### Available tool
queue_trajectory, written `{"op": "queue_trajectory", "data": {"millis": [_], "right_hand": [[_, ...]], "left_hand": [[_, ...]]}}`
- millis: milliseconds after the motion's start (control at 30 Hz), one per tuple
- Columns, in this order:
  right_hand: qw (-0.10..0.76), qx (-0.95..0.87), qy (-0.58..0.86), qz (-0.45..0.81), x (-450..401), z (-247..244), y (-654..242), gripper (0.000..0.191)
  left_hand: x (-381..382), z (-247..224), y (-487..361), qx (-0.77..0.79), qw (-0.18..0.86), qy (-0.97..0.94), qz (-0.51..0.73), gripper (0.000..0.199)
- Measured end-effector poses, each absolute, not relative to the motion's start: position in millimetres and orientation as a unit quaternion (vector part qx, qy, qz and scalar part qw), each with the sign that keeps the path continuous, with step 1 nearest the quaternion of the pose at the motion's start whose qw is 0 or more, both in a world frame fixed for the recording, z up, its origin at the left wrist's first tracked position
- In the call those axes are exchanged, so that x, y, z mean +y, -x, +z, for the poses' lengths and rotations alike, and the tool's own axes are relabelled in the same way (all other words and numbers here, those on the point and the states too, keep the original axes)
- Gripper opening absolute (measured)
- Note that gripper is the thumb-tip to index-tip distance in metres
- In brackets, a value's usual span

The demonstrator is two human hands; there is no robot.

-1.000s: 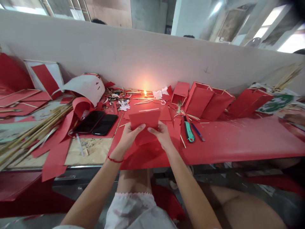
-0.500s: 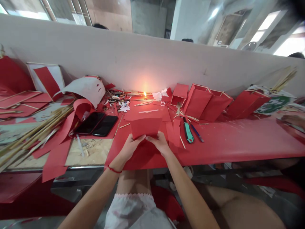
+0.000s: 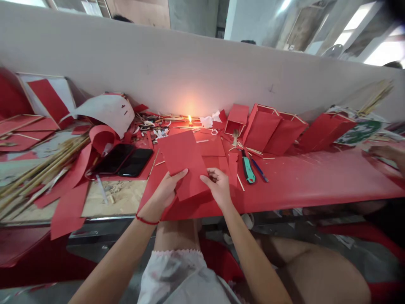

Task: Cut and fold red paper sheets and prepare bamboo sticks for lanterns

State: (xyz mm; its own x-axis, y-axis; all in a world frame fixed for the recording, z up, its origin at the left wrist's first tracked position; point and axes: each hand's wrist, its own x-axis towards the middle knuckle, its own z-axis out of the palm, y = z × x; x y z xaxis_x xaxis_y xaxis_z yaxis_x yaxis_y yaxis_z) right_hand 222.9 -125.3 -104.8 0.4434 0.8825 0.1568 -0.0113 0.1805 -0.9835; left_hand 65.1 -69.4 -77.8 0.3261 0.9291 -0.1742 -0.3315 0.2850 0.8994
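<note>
Grip pinching: left hand (image 3: 166, 191) and right hand (image 3: 219, 187) hold a smooth rectangular red paper sheet (image 3: 182, 162) by its edges.

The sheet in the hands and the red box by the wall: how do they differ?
The sheet is flat, while the box is folded into a three-dimensional shape. The left hand and right hand hold the sheet, while the box sits untouched. The sheet is nearer the person; the box is back by the wall. Both are red paper.

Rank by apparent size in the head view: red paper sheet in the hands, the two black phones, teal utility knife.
1. Red paper sheet, though it is nearest the camera.
2. Left black phone and right black phone: they look alike, so unranked.
3. Teal utility knife.
</note>
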Motion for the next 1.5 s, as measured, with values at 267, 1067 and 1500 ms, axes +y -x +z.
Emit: {"op": "queue_trajectory", "data": {"millis": [267, 1067, 1500], "right_hand": [[0.675, -0.366, 0.564, 0.305, -151.1, -101.5, -221.7, 0.029], [0.641, -0.447, 0.609, 0.135, -162.5, -113.2, -218.9, 0.017], [0.547, -0.474, 0.678, 0.129, -154.6, -123.5, -225.3, 0.021]], "left_hand": [[-78.2, -74.8, -69.7, 0.397, 0.729, -0.339, 0.443, 0.03], [-83.2, -96.8, -74.5, 0.399, 0.654, -0.415, 0.492, 0.047], [-74.0, -107.9, -77.7, 0.412, 0.625, -0.477, 0.461, 0.045]]}}
